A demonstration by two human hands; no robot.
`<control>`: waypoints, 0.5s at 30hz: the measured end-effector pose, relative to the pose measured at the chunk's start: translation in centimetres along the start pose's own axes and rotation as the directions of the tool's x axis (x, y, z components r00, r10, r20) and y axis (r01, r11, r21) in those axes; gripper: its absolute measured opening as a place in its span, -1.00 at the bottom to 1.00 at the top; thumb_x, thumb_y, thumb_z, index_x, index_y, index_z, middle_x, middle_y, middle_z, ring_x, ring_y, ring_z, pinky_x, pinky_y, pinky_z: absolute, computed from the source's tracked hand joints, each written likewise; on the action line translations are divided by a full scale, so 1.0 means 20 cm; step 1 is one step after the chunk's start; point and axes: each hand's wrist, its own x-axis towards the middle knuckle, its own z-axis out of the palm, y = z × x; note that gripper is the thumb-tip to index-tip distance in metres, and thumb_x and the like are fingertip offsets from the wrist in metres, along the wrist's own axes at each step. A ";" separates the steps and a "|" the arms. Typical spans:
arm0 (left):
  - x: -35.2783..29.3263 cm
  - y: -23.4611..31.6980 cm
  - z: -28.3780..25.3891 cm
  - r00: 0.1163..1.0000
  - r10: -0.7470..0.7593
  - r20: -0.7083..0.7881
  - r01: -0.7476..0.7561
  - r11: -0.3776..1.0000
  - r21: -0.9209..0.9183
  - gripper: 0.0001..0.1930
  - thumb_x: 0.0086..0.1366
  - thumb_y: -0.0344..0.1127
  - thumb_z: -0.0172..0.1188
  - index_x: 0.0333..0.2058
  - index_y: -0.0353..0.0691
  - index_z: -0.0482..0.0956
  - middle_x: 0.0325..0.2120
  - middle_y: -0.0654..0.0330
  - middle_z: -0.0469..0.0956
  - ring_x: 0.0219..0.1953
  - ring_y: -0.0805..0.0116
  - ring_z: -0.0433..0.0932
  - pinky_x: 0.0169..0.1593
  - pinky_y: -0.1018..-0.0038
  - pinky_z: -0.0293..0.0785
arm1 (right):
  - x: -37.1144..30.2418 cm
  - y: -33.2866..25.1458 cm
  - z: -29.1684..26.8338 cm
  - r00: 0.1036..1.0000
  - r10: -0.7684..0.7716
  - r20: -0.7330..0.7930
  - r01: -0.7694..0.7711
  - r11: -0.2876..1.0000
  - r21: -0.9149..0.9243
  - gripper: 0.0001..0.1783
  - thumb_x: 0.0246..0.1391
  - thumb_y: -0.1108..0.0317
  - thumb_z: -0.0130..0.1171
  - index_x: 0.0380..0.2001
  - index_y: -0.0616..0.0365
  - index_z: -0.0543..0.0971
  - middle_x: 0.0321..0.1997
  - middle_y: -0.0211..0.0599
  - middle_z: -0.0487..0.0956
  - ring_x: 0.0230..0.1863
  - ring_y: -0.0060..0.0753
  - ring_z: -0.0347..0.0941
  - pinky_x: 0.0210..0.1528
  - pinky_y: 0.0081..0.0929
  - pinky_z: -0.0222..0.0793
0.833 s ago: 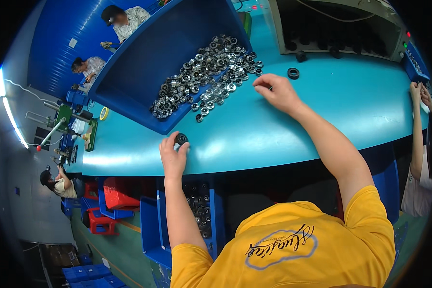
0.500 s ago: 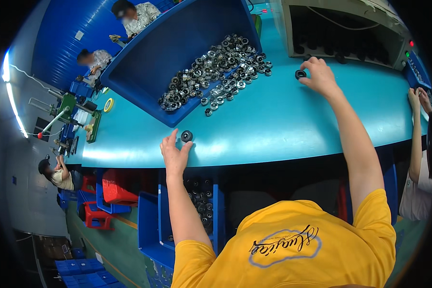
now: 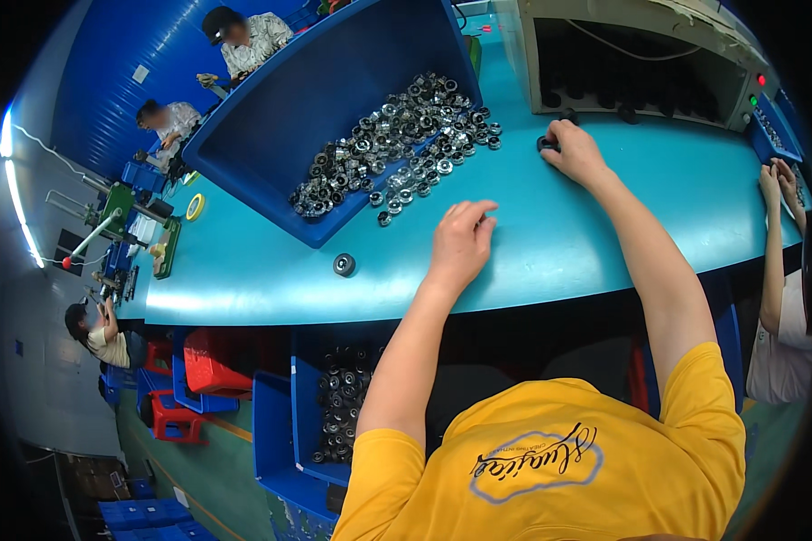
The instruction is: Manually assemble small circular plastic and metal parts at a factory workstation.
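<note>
While the right hand (image 3: 576, 151) presses its curled fingers (image 3: 555, 144) onto a dark ring (image 3: 544, 142) at the mouth of the grey machine (image 3: 641, 54), the grip itself is half hidden, so I cannot tell whether the ring is pinched or only touched. The left hand (image 3: 460, 243) lies nearer the desk's front edge than the bin, its fingers (image 3: 478, 216) loosely spread and empty, tips pointed toward the loose metal rings (image 3: 406, 194) that spill out of the blue bin (image 3: 271, 135). That bin, tilted onto the desk (image 3: 604, 252) left of the machine, holds a large heap (image 3: 388, 140) of the same shiny parts. One dark ring (image 3: 344, 264) sits alone on the desk, left of the left hand and just below the bin's corner. Under the desk's front edge, a blue crate (image 3: 334, 415) holds a further batch of rings. Judging by the full heap against the single piece at the machine, much of the work looks to remain. Other people sit beyond the bin, and another person's hands (image 3: 780, 185) rest at the desk's right end.
</note>
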 end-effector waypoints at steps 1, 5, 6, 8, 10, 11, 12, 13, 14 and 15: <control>0.04 0.00 0.04 0.999 -0.038 0.012 0.038 0.998 -0.053 -0.78 0.24 -0.47 0.26 -0.12 -0.21 0.64 -0.43 0.13 0.59 -0.40 0.29 0.57 -0.30 0.42 0.49 | 0.00 -0.01 0.04 0.999 -0.035 -0.023 0.037 0.993 0.110 -0.69 0.07 0.15 0.32 -0.23 0.14 0.60 -0.18 -0.19 0.61 -0.11 -0.14 0.55 -0.08 -0.21 0.50; 0.17 -0.07 0.08 0.960 -0.267 -0.081 0.237 0.934 -0.268 -0.71 0.28 -0.42 0.28 -0.02 -0.21 0.58 -0.42 0.21 0.59 -0.40 0.46 0.53 -0.34 0.49 0.47 | 0.00 -0.37 0.04 0.925 -0.105 0.365 -0.205 0.671 0.712 -0.67 0.24 0.14 0.22 -0.22 0.23 0.63 -0.42 -0.42 0.56 -0.38 -0.61 0.47 -0.29 -0.56 0.46; 0.19 -0.09 0.10 0.962 -0.242 -0.126 0.195 0.933 -0.303 -0.70 0.29 -0.42 0.28 0.00 -0.22 0.57 -0.42 0.23 0.58 -0.40 0.49 0.52 -0.35 0.50 0.46 | -0.02 -0.43 0.05 0.906 -0.134 0.401 -0.253 0.587 0.769 -0.65 0.28 0.07 0.19 -0.25 0.19 0.61 -0.39 -0.42 0.58 -0.39 -0.59 0.50 -0.29 -0.56 0.48; 0.20 -0.12 0.12 0.956 -0.206 -0.210 0.133 0.940 -0.314 -0.67 0.29 -0.42 0.29 0.02 -0.23 0.54 -0.42 0.26 0.57 -0.40 0.53 0.50 -0.37 0.53 0.45 | -0.01 -0.49 0.08 0.864 -0.203 0.460 -0.346 0.425 0.837 -0.62 0.30 0.00 0.17 -0.25 0.13 0.58 -0.37 -0.41 0.59 -0.37 -0.57 0.52 -0.27 -0.55 0.52; 0.19 -0.19 0.14 0.942 -0.177 -0.284 0.099 0.958 -0.270 -0.65 0.27 -0.44 0.30 0.03 -0.25 0.52 -0.42 0.28 0.55 -0.40 0.54 0.49 -0.37 0.55 0.44 | -0.02 -0.49 0.13 0.854 -0.208 0.478 -0.407 0.306 0.861 -0.62 0.31 -0.02 0.16 -0.24 0.11 0.56 -0.37 -0.41 0.59 -0.37 -0.56 0.54 -0.25 -0.54 0.54; 0.18 -0.21 0.14 0.944 -0.211 -0.253 0.127 0.942 -0.310 -0.65 0.22 -0.46 0.32 -0.01 -0.25 0.52 -0.35 0.19 0.50 -0.43 0.41 0.48 -0.35 0.48 0.46 | -0.02 -0.49 0.16 0.851 -0.207 0.483 -0.433 0.245 0.867 -0.62 0.31 -0.03 0.15 -0.23 0.09 0.55 -0.36 -0.40 0.59 -0.36 -0.56 0.54 -0.24 -0.54 0.55; 0.18 -0.23 0.14 0.946 -0.196 -0.258 0.115 0.948 -0.298 -0.72 0.22 -0.48 0.31 -0.08 -0.27 0.56 -0.37 0.17 0.51 -0.41 0.38 0.49 -0.31 0.45 0.47 | -0.03 -0.48 0.18 0.845 -0.187 0.501 -0.466 0.203 0.861 -0.65 0.33 0.01 0.14 -0.20 0.10 0.54 -0.37 -0.41 0.59 -0.36 -0.57 0.54 -0.25 -0.53 0.55; 0.18 -0.25 0.13 0.950 -0.150 -0.273 0.079 0.964 -0.254 -0.75 0.22 -0.49 0.31 -0.12 -0.27 0.58 -0.37 0.16 0.52 -0.39 0.36 0.50 -0.30 0.44 0.48 | -0.06 -0.49 0.21 0.847 -0.209 0.488 -0.473 0.120 0.873 -0.66 0.33 0.03 0.14 -0.20 0.11 0.54 -0.35 -0.40 0.59 -0.34 -0.57 0.54 -0.24 -0.56 0.54; 0.18 -0.26 0.13 0.952 -0.103 -0.287 0.041 0.976 -0.215 -0.79 0.22 -0.50 0.30 -0.15 -0.27 0.59 -0.38 0.16 0.52 -0.38 0.34 0.51 -0.28 0.44 0.48 | -0.07 -0.49 0.23 0.852 -0.227 0.473 -0.477 0.038 0.878 -0.66 0.34 0.04 0.13 -0.19 0.12 0.55 -0.34 -0.39 0.59 -0.33 -0.57 0.54 -0.23 -0.58 0.54; 0.18 -0.26 0.12 0.955 -0.126 -0.270 0.065 0.973 -0.223 -0.81 0.22 -0.50 0.29 -0.17 -0.27 0.60 -0.38 0.15 0.53 -0.38 0.33 0.52 -0.28 0.44 0.48 | -0.08 -0.49 0.24 0.850 -0.230 0.474 -0.481 0.028 0.876 -0.67 0.34 0.06 0.13 -0.18 0.12 0.55 -0.34 -0.40 0.58 -0.33 -0.57 0.53 -0.21 -0.57 0.54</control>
